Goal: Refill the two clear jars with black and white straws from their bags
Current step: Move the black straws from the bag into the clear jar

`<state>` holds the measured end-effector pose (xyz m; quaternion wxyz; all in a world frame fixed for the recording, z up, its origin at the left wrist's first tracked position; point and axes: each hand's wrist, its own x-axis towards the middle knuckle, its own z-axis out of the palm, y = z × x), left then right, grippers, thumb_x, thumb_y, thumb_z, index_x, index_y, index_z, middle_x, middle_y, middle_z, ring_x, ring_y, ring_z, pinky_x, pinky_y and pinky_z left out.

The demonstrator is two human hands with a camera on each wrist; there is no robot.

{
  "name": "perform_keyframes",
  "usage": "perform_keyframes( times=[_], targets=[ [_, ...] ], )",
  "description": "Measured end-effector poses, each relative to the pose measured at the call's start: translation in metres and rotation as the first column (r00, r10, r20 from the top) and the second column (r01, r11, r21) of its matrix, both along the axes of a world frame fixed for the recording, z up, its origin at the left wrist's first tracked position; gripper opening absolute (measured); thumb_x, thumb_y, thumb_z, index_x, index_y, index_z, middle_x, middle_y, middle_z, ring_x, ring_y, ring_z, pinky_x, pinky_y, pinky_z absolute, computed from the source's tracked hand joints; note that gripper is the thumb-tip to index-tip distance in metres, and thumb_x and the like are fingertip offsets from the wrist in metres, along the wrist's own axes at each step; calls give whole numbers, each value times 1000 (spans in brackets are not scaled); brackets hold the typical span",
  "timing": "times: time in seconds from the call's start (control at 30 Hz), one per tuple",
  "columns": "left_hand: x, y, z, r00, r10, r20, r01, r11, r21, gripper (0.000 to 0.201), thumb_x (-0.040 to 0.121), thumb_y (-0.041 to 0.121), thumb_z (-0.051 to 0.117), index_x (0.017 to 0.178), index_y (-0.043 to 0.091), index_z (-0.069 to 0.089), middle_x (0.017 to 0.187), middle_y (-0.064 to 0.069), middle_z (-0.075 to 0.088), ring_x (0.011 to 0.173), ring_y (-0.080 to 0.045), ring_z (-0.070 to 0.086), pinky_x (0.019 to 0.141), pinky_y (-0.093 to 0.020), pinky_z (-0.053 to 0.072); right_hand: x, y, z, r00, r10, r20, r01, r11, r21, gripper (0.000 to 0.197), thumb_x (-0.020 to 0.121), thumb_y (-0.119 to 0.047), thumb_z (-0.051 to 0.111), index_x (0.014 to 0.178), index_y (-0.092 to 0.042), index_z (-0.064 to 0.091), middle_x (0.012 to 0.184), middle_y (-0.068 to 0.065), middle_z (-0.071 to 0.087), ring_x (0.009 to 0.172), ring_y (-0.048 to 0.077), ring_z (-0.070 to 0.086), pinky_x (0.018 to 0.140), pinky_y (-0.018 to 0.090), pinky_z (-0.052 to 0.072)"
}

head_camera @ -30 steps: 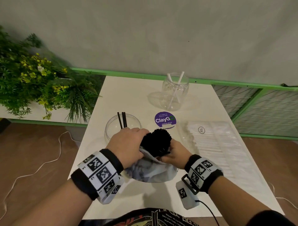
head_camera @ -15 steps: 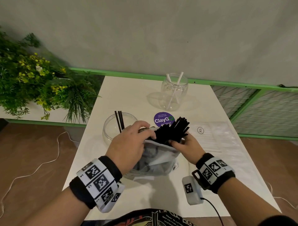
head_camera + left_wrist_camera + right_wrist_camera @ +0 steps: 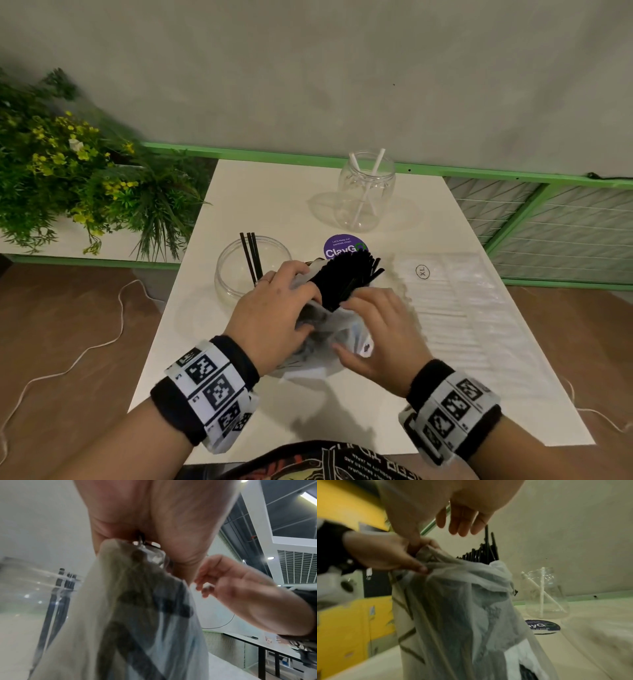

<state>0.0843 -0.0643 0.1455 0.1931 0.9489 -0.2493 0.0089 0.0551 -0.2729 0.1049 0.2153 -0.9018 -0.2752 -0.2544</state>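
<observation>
Protruding from the mouth of a thin translucent plastic bag (image 3: pixel 329 329), a dense bundle of black straws (image 3: pixel 346 277) stands tilted toward the far right above the counter (image 3: pixel 274 192). The left hand (image 3: pixel 274 315) has its grip closed on the gathered bag rim, pinching the film just left of the bundle. The right hand (image 3: pixel 380 332) has an open grip, fingers (image 3: pixel 462 520) relaxed and extended just beside the straws; contact cannot be determined.

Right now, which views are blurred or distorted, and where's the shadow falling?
Head view: sharp in the middle, wide-angle bend at the edges, soft shadow on the table under the bag. Left wrist view: bag and left hand smeared, too close to focus. Right wrist view: dim and yellowish, bag soft, black straws still readable.
</observation>
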Motion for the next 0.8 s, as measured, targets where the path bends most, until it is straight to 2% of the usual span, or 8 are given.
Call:
perform_keyframes(
  times=[0.07,0.23,0.37,0.43,0.5,0.6,0.7,0.8],
  targets=[
    [-1,0,-4,1000,1,28,0,999,-33,26,72,24,72,90,34,57,132,9,40,106,-21,50,75,-33,51,4,3,-12,994,-57,-90,40,981,-190,56,71,-45,60,120,-20,49,111,0,59,101,22,48,81,32,34],
    [-3,-4,-10,995,2,100,4,998,-59,25,64,6,70,75,27,62,130,3,49,103,-25,54,70,-28,46,19,8,-33,993,-118,-12,111,961,-252,25,67,-21,64,79,-20,43,71,-3,53,75,21,41,65,31,25],
    [-6,-1,-8,998,-17,67,22,997,-78,13,70,34,65,81,29,59,139,9,38,113,-19,44,79,-24,42,18,6,-39,985,-159,-70,141,968,-207,24,62,-7,48,75,-23,35,65,-4,49,69,19,37,65,28,24],
    [-7,0,-9,998,-45,35,46,998,-32,24,69,44,67,87,30,58,144,12,27,116,-17,38,80,-23,40,16,3,-38,978,-167,-124,140,970,-200,21,65,-11,46,77,-23,34,68,-3,51,70,18,38,66,27,23],
    [-6,-1,-10,998,-47,43,48,999,0,27,69,37,74,88,29,57,145,12,25,115,-21,42,79,-24,41,13,-1,-36,970,-149,-194,114,977,-179,11,71,-21,49,81,-22,45,72,-3,53,71,18,43,67,26,27],
    [-6,-3,-13,998,-17,66,18,1000,-12,28,67,27,79,82,28,56,141,9,32,107,-22,49,74,-25,44,5,-7,-27,926,-74,-371,102,993,54,24,86,-34,50,92,-15,63,84,-3,57,75,12,49,70,21,37],
    [-6,-3,-16,996,-26,81,30,998,-47,28,66,21,80,79,27,56,140,7,37,104,-24,52,76,-29,48,10,-13,-16,875,-98,-474,238,939,247,26,92,-26,46,103,-12,65,98,-4,57,75,6,55,72,12,39],
    [-5,-4,-17,997,-30,73,33,998,-47,26,68,19,78,79,26,55,141,5,39,105,-25,51,78,-32,49,23,-12,-9,797,-227,-560,355,926,130,23,90,-14,58,113,-9,62,113,0,55,70,11,62,70,14,38]
  ],
)
